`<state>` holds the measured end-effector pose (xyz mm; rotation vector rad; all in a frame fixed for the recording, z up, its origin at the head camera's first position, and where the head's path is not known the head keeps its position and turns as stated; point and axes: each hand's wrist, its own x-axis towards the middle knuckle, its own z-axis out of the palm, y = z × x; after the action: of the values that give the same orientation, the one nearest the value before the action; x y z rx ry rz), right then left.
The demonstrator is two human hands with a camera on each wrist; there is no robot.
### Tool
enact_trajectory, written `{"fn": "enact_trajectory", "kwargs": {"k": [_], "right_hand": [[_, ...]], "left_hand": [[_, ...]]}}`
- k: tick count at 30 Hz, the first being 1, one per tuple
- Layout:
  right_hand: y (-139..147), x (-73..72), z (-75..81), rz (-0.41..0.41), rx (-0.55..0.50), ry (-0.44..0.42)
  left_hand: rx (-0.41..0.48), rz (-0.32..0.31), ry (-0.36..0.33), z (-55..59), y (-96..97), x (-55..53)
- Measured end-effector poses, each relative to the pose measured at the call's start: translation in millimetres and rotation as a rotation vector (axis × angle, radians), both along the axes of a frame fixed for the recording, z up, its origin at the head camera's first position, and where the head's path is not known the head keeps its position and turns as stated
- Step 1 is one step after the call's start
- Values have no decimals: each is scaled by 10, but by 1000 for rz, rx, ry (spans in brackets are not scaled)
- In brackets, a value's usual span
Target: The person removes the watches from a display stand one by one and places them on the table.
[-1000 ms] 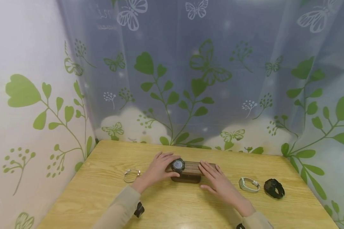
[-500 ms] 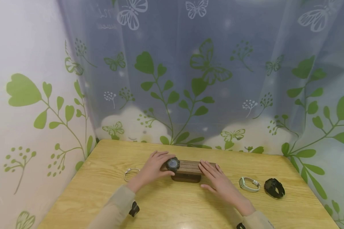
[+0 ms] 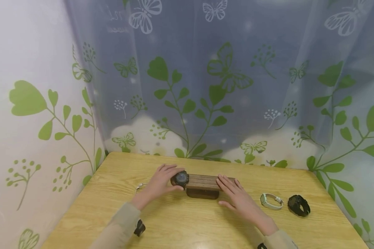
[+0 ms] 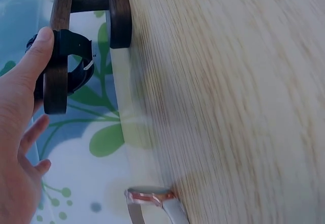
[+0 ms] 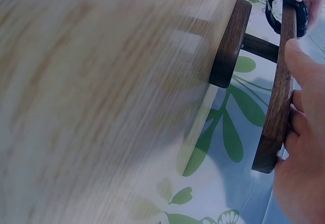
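Observation:
A dark wooden watch stand point(image 3: 202, 181) has a long bar over a short base point(image 3: 202, 194). Near the bar's left end sits a black wristwatch point(image 3: 182, 177), its closed strap looped around the bar. My left hand point(image 3: 154, 186) pinches this watch between thumb and fingers; in the left wrist view the thumb presses on the strap point(image 4: 71, 45) and the bar's end pokes out past it. My right hand point(image 3: 238, 197) rests on the right part of the bar, fingers straight over its top. The right wrist view shows the bar point(image 5: 277, 112) along that hand.
On the wooden table point(image 3: 174, 224) lie a pale green watch point(image 3: 272, 202) and a chunky black watch point(image 3: 298, 205), both right of my right hand. A slim metal watch point(image 3: 140, 187) is partly hidden behind my left hand. A patterned curtain point(image 3: 193, 103) hangs beyond the table's far edge.
My left hand has slid the black wristwatch leftward along the bar, close to its left end. The metal watch is more covered by that hand. My right hand has stayed put.

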<state>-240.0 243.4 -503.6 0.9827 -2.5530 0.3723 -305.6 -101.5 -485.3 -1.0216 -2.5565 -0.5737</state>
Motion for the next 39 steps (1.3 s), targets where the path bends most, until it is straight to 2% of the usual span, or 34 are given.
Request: {"fn": "enact_trajectory", "kwargs": {"k": [11, 16, 19, 27, 33, 39], "right_hand": [[2, -17, -18, 6, -6, 12], [1, -16, -17, 6, -16, -1], [0, -16, -20, 1, -10, -2], [-10, -5, -5, -6, -3, -1], [-15, 1, 3, -8, -10, -13], [-17, -8, 0, -6, -10, -12]], "left_hand": [[-4, 43, -37, -22, -182, -9], [42, 36, -45, -19, -274, 4], [60, 38, -10, -20, -328, 9], [76, 66, 142, 14, -519, 30], [50, 91, 198, 79, -681, 50], [65, 104, 253, 117, -871, 77]]}}
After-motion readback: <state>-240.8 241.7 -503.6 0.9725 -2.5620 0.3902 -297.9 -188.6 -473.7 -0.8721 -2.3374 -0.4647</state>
